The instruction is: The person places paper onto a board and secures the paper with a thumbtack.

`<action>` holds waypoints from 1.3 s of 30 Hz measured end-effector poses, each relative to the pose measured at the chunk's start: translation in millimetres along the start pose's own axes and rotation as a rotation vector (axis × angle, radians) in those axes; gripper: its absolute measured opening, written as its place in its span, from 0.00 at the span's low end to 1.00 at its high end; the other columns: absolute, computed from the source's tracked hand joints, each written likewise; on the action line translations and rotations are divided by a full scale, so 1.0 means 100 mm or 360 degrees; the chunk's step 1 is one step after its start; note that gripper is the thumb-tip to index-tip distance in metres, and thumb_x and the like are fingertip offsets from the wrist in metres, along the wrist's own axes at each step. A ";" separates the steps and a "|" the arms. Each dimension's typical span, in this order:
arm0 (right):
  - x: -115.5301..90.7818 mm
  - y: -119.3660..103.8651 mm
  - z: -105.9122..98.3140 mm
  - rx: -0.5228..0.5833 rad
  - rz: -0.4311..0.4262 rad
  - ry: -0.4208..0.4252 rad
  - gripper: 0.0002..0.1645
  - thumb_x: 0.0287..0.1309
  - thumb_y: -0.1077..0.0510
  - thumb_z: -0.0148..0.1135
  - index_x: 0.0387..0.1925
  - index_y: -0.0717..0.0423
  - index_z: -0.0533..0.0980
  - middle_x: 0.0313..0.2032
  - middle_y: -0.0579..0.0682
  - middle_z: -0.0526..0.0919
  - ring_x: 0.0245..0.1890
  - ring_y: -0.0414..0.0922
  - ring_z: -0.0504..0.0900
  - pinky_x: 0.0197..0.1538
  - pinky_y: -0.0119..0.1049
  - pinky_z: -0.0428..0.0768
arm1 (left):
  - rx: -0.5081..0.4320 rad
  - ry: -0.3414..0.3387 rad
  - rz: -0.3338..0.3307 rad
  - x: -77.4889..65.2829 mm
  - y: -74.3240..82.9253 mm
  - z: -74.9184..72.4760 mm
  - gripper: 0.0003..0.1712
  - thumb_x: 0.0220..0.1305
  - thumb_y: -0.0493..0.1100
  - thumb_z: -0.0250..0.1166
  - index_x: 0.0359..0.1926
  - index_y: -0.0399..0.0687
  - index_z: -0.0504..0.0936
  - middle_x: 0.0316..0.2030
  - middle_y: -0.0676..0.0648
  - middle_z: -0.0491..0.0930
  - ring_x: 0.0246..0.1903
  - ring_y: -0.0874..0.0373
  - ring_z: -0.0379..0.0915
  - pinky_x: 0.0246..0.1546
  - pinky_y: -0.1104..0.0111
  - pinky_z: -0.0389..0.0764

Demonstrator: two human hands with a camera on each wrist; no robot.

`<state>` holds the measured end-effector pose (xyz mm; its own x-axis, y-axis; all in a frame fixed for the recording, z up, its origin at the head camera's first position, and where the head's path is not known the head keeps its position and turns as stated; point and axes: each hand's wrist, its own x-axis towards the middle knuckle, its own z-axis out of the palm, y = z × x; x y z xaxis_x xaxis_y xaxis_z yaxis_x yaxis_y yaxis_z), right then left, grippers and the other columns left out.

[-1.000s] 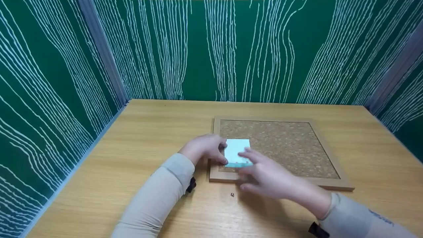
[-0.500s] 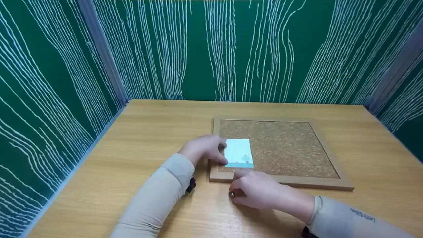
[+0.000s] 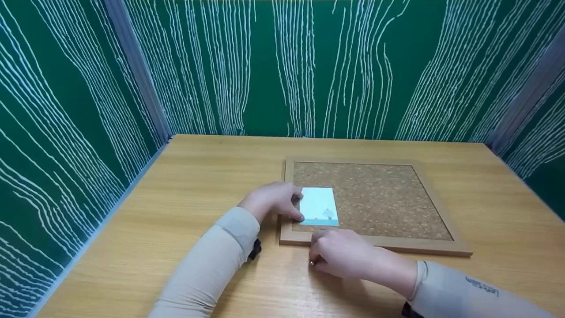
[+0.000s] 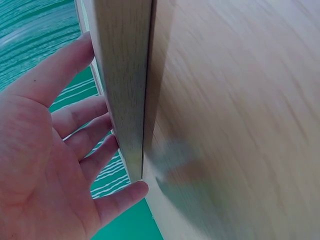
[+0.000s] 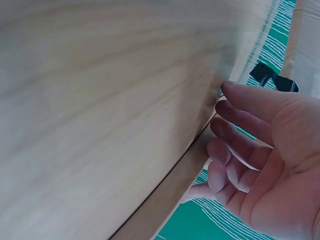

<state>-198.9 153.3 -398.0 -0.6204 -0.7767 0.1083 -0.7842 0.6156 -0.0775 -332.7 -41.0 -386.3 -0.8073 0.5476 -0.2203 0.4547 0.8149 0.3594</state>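
A white paper note [image 3: 318, 203] with a turquoise strip and a small tree printed along its bottom lies on the left part of a framed cork board [image 3: 375, 198]. My left hand [image 3: 278, 198] rests at the note's left edge, its thumb and fingers spread along it. In the left wrist view, the left hand's fingers reach over the board's wooden frame [image 4: 120, 85]. Just in front of the board, my right hand [image 3: 346, 252] pinches a small shiny metal tack [image 3: 312, 263] at the table surface. The right wrist view shows the tack [image 5: 221, 92] mostly hidden by the thumb and index finger.
The wooden table [image 3: 198, 176] extends around the board on all sides. Green walls [image 3: 265, 66] with white wavy lines enclose its back and both sides. The board's front frame edge [image 3: 423, 246] lies close behind the right hand.
My right hand has dropped from over the note to the table in front of the board, and its fingertips have taken hold of the tack. My left hand stays at the note.
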 end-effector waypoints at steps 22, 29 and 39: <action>0.06 -0.01 0.02 -0.0026 -0.0098 0.0051 0.06 0.48 0.60 0.76 0.25 0.44 0.86 0.29 0.37 0.79 0.32 0.39 0.79 0.34 0.40 0.80 | -0.0023 0.0005 -0.0023 0.00 -0.01 0.02 0.40 0.58 0.61 0.75 0.68 0.54 0.77 0.65 0.49 0.74 0.58 0.55 0.70 0.65 0.57 0.68; 0.07 -0.02 0.02 0.0009 -0.0113 0.0060 0.06 0.47 0.59 0.76 0.27 0.43 0.87 0.29 0.37 0.79 0.32 0.38 0.79 0.32 0.38 0.79 | -0.0059 -0.0008 -0.0042 0.00 -0.02 0.03 0.41 0.59 0.60 0.75 0.70 0.55 0.75 0.68 0.49 0.72 0.62 0.54 0.68 0.67 0.55 0.66; 0.10 -0.05 0.02 -0.0072 -0.0167 0.0087 0.07 0.47 0.59 0.76 0.28 0.41 0.88 0.29 0.37 0.80 0.33 0.39 0.79 0.32 0.38 0.79 | -0.0070 -0.0008 -0.0046 -0.02 -0.01 0.02 0.40 0.59 0.60 0.75 0.69 0.55 0.76 0.68 0.49 0.72 0.61 0.54 0.68 0.67 0.55 0.66</action>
<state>-201.2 142.7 -398.5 -0.5329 -0.8295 0.1671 -0.8429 0.5378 -0.0183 -330.5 -42.8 -388.2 -0.8178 0.5251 -0.2356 0.4143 0.8213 0.3921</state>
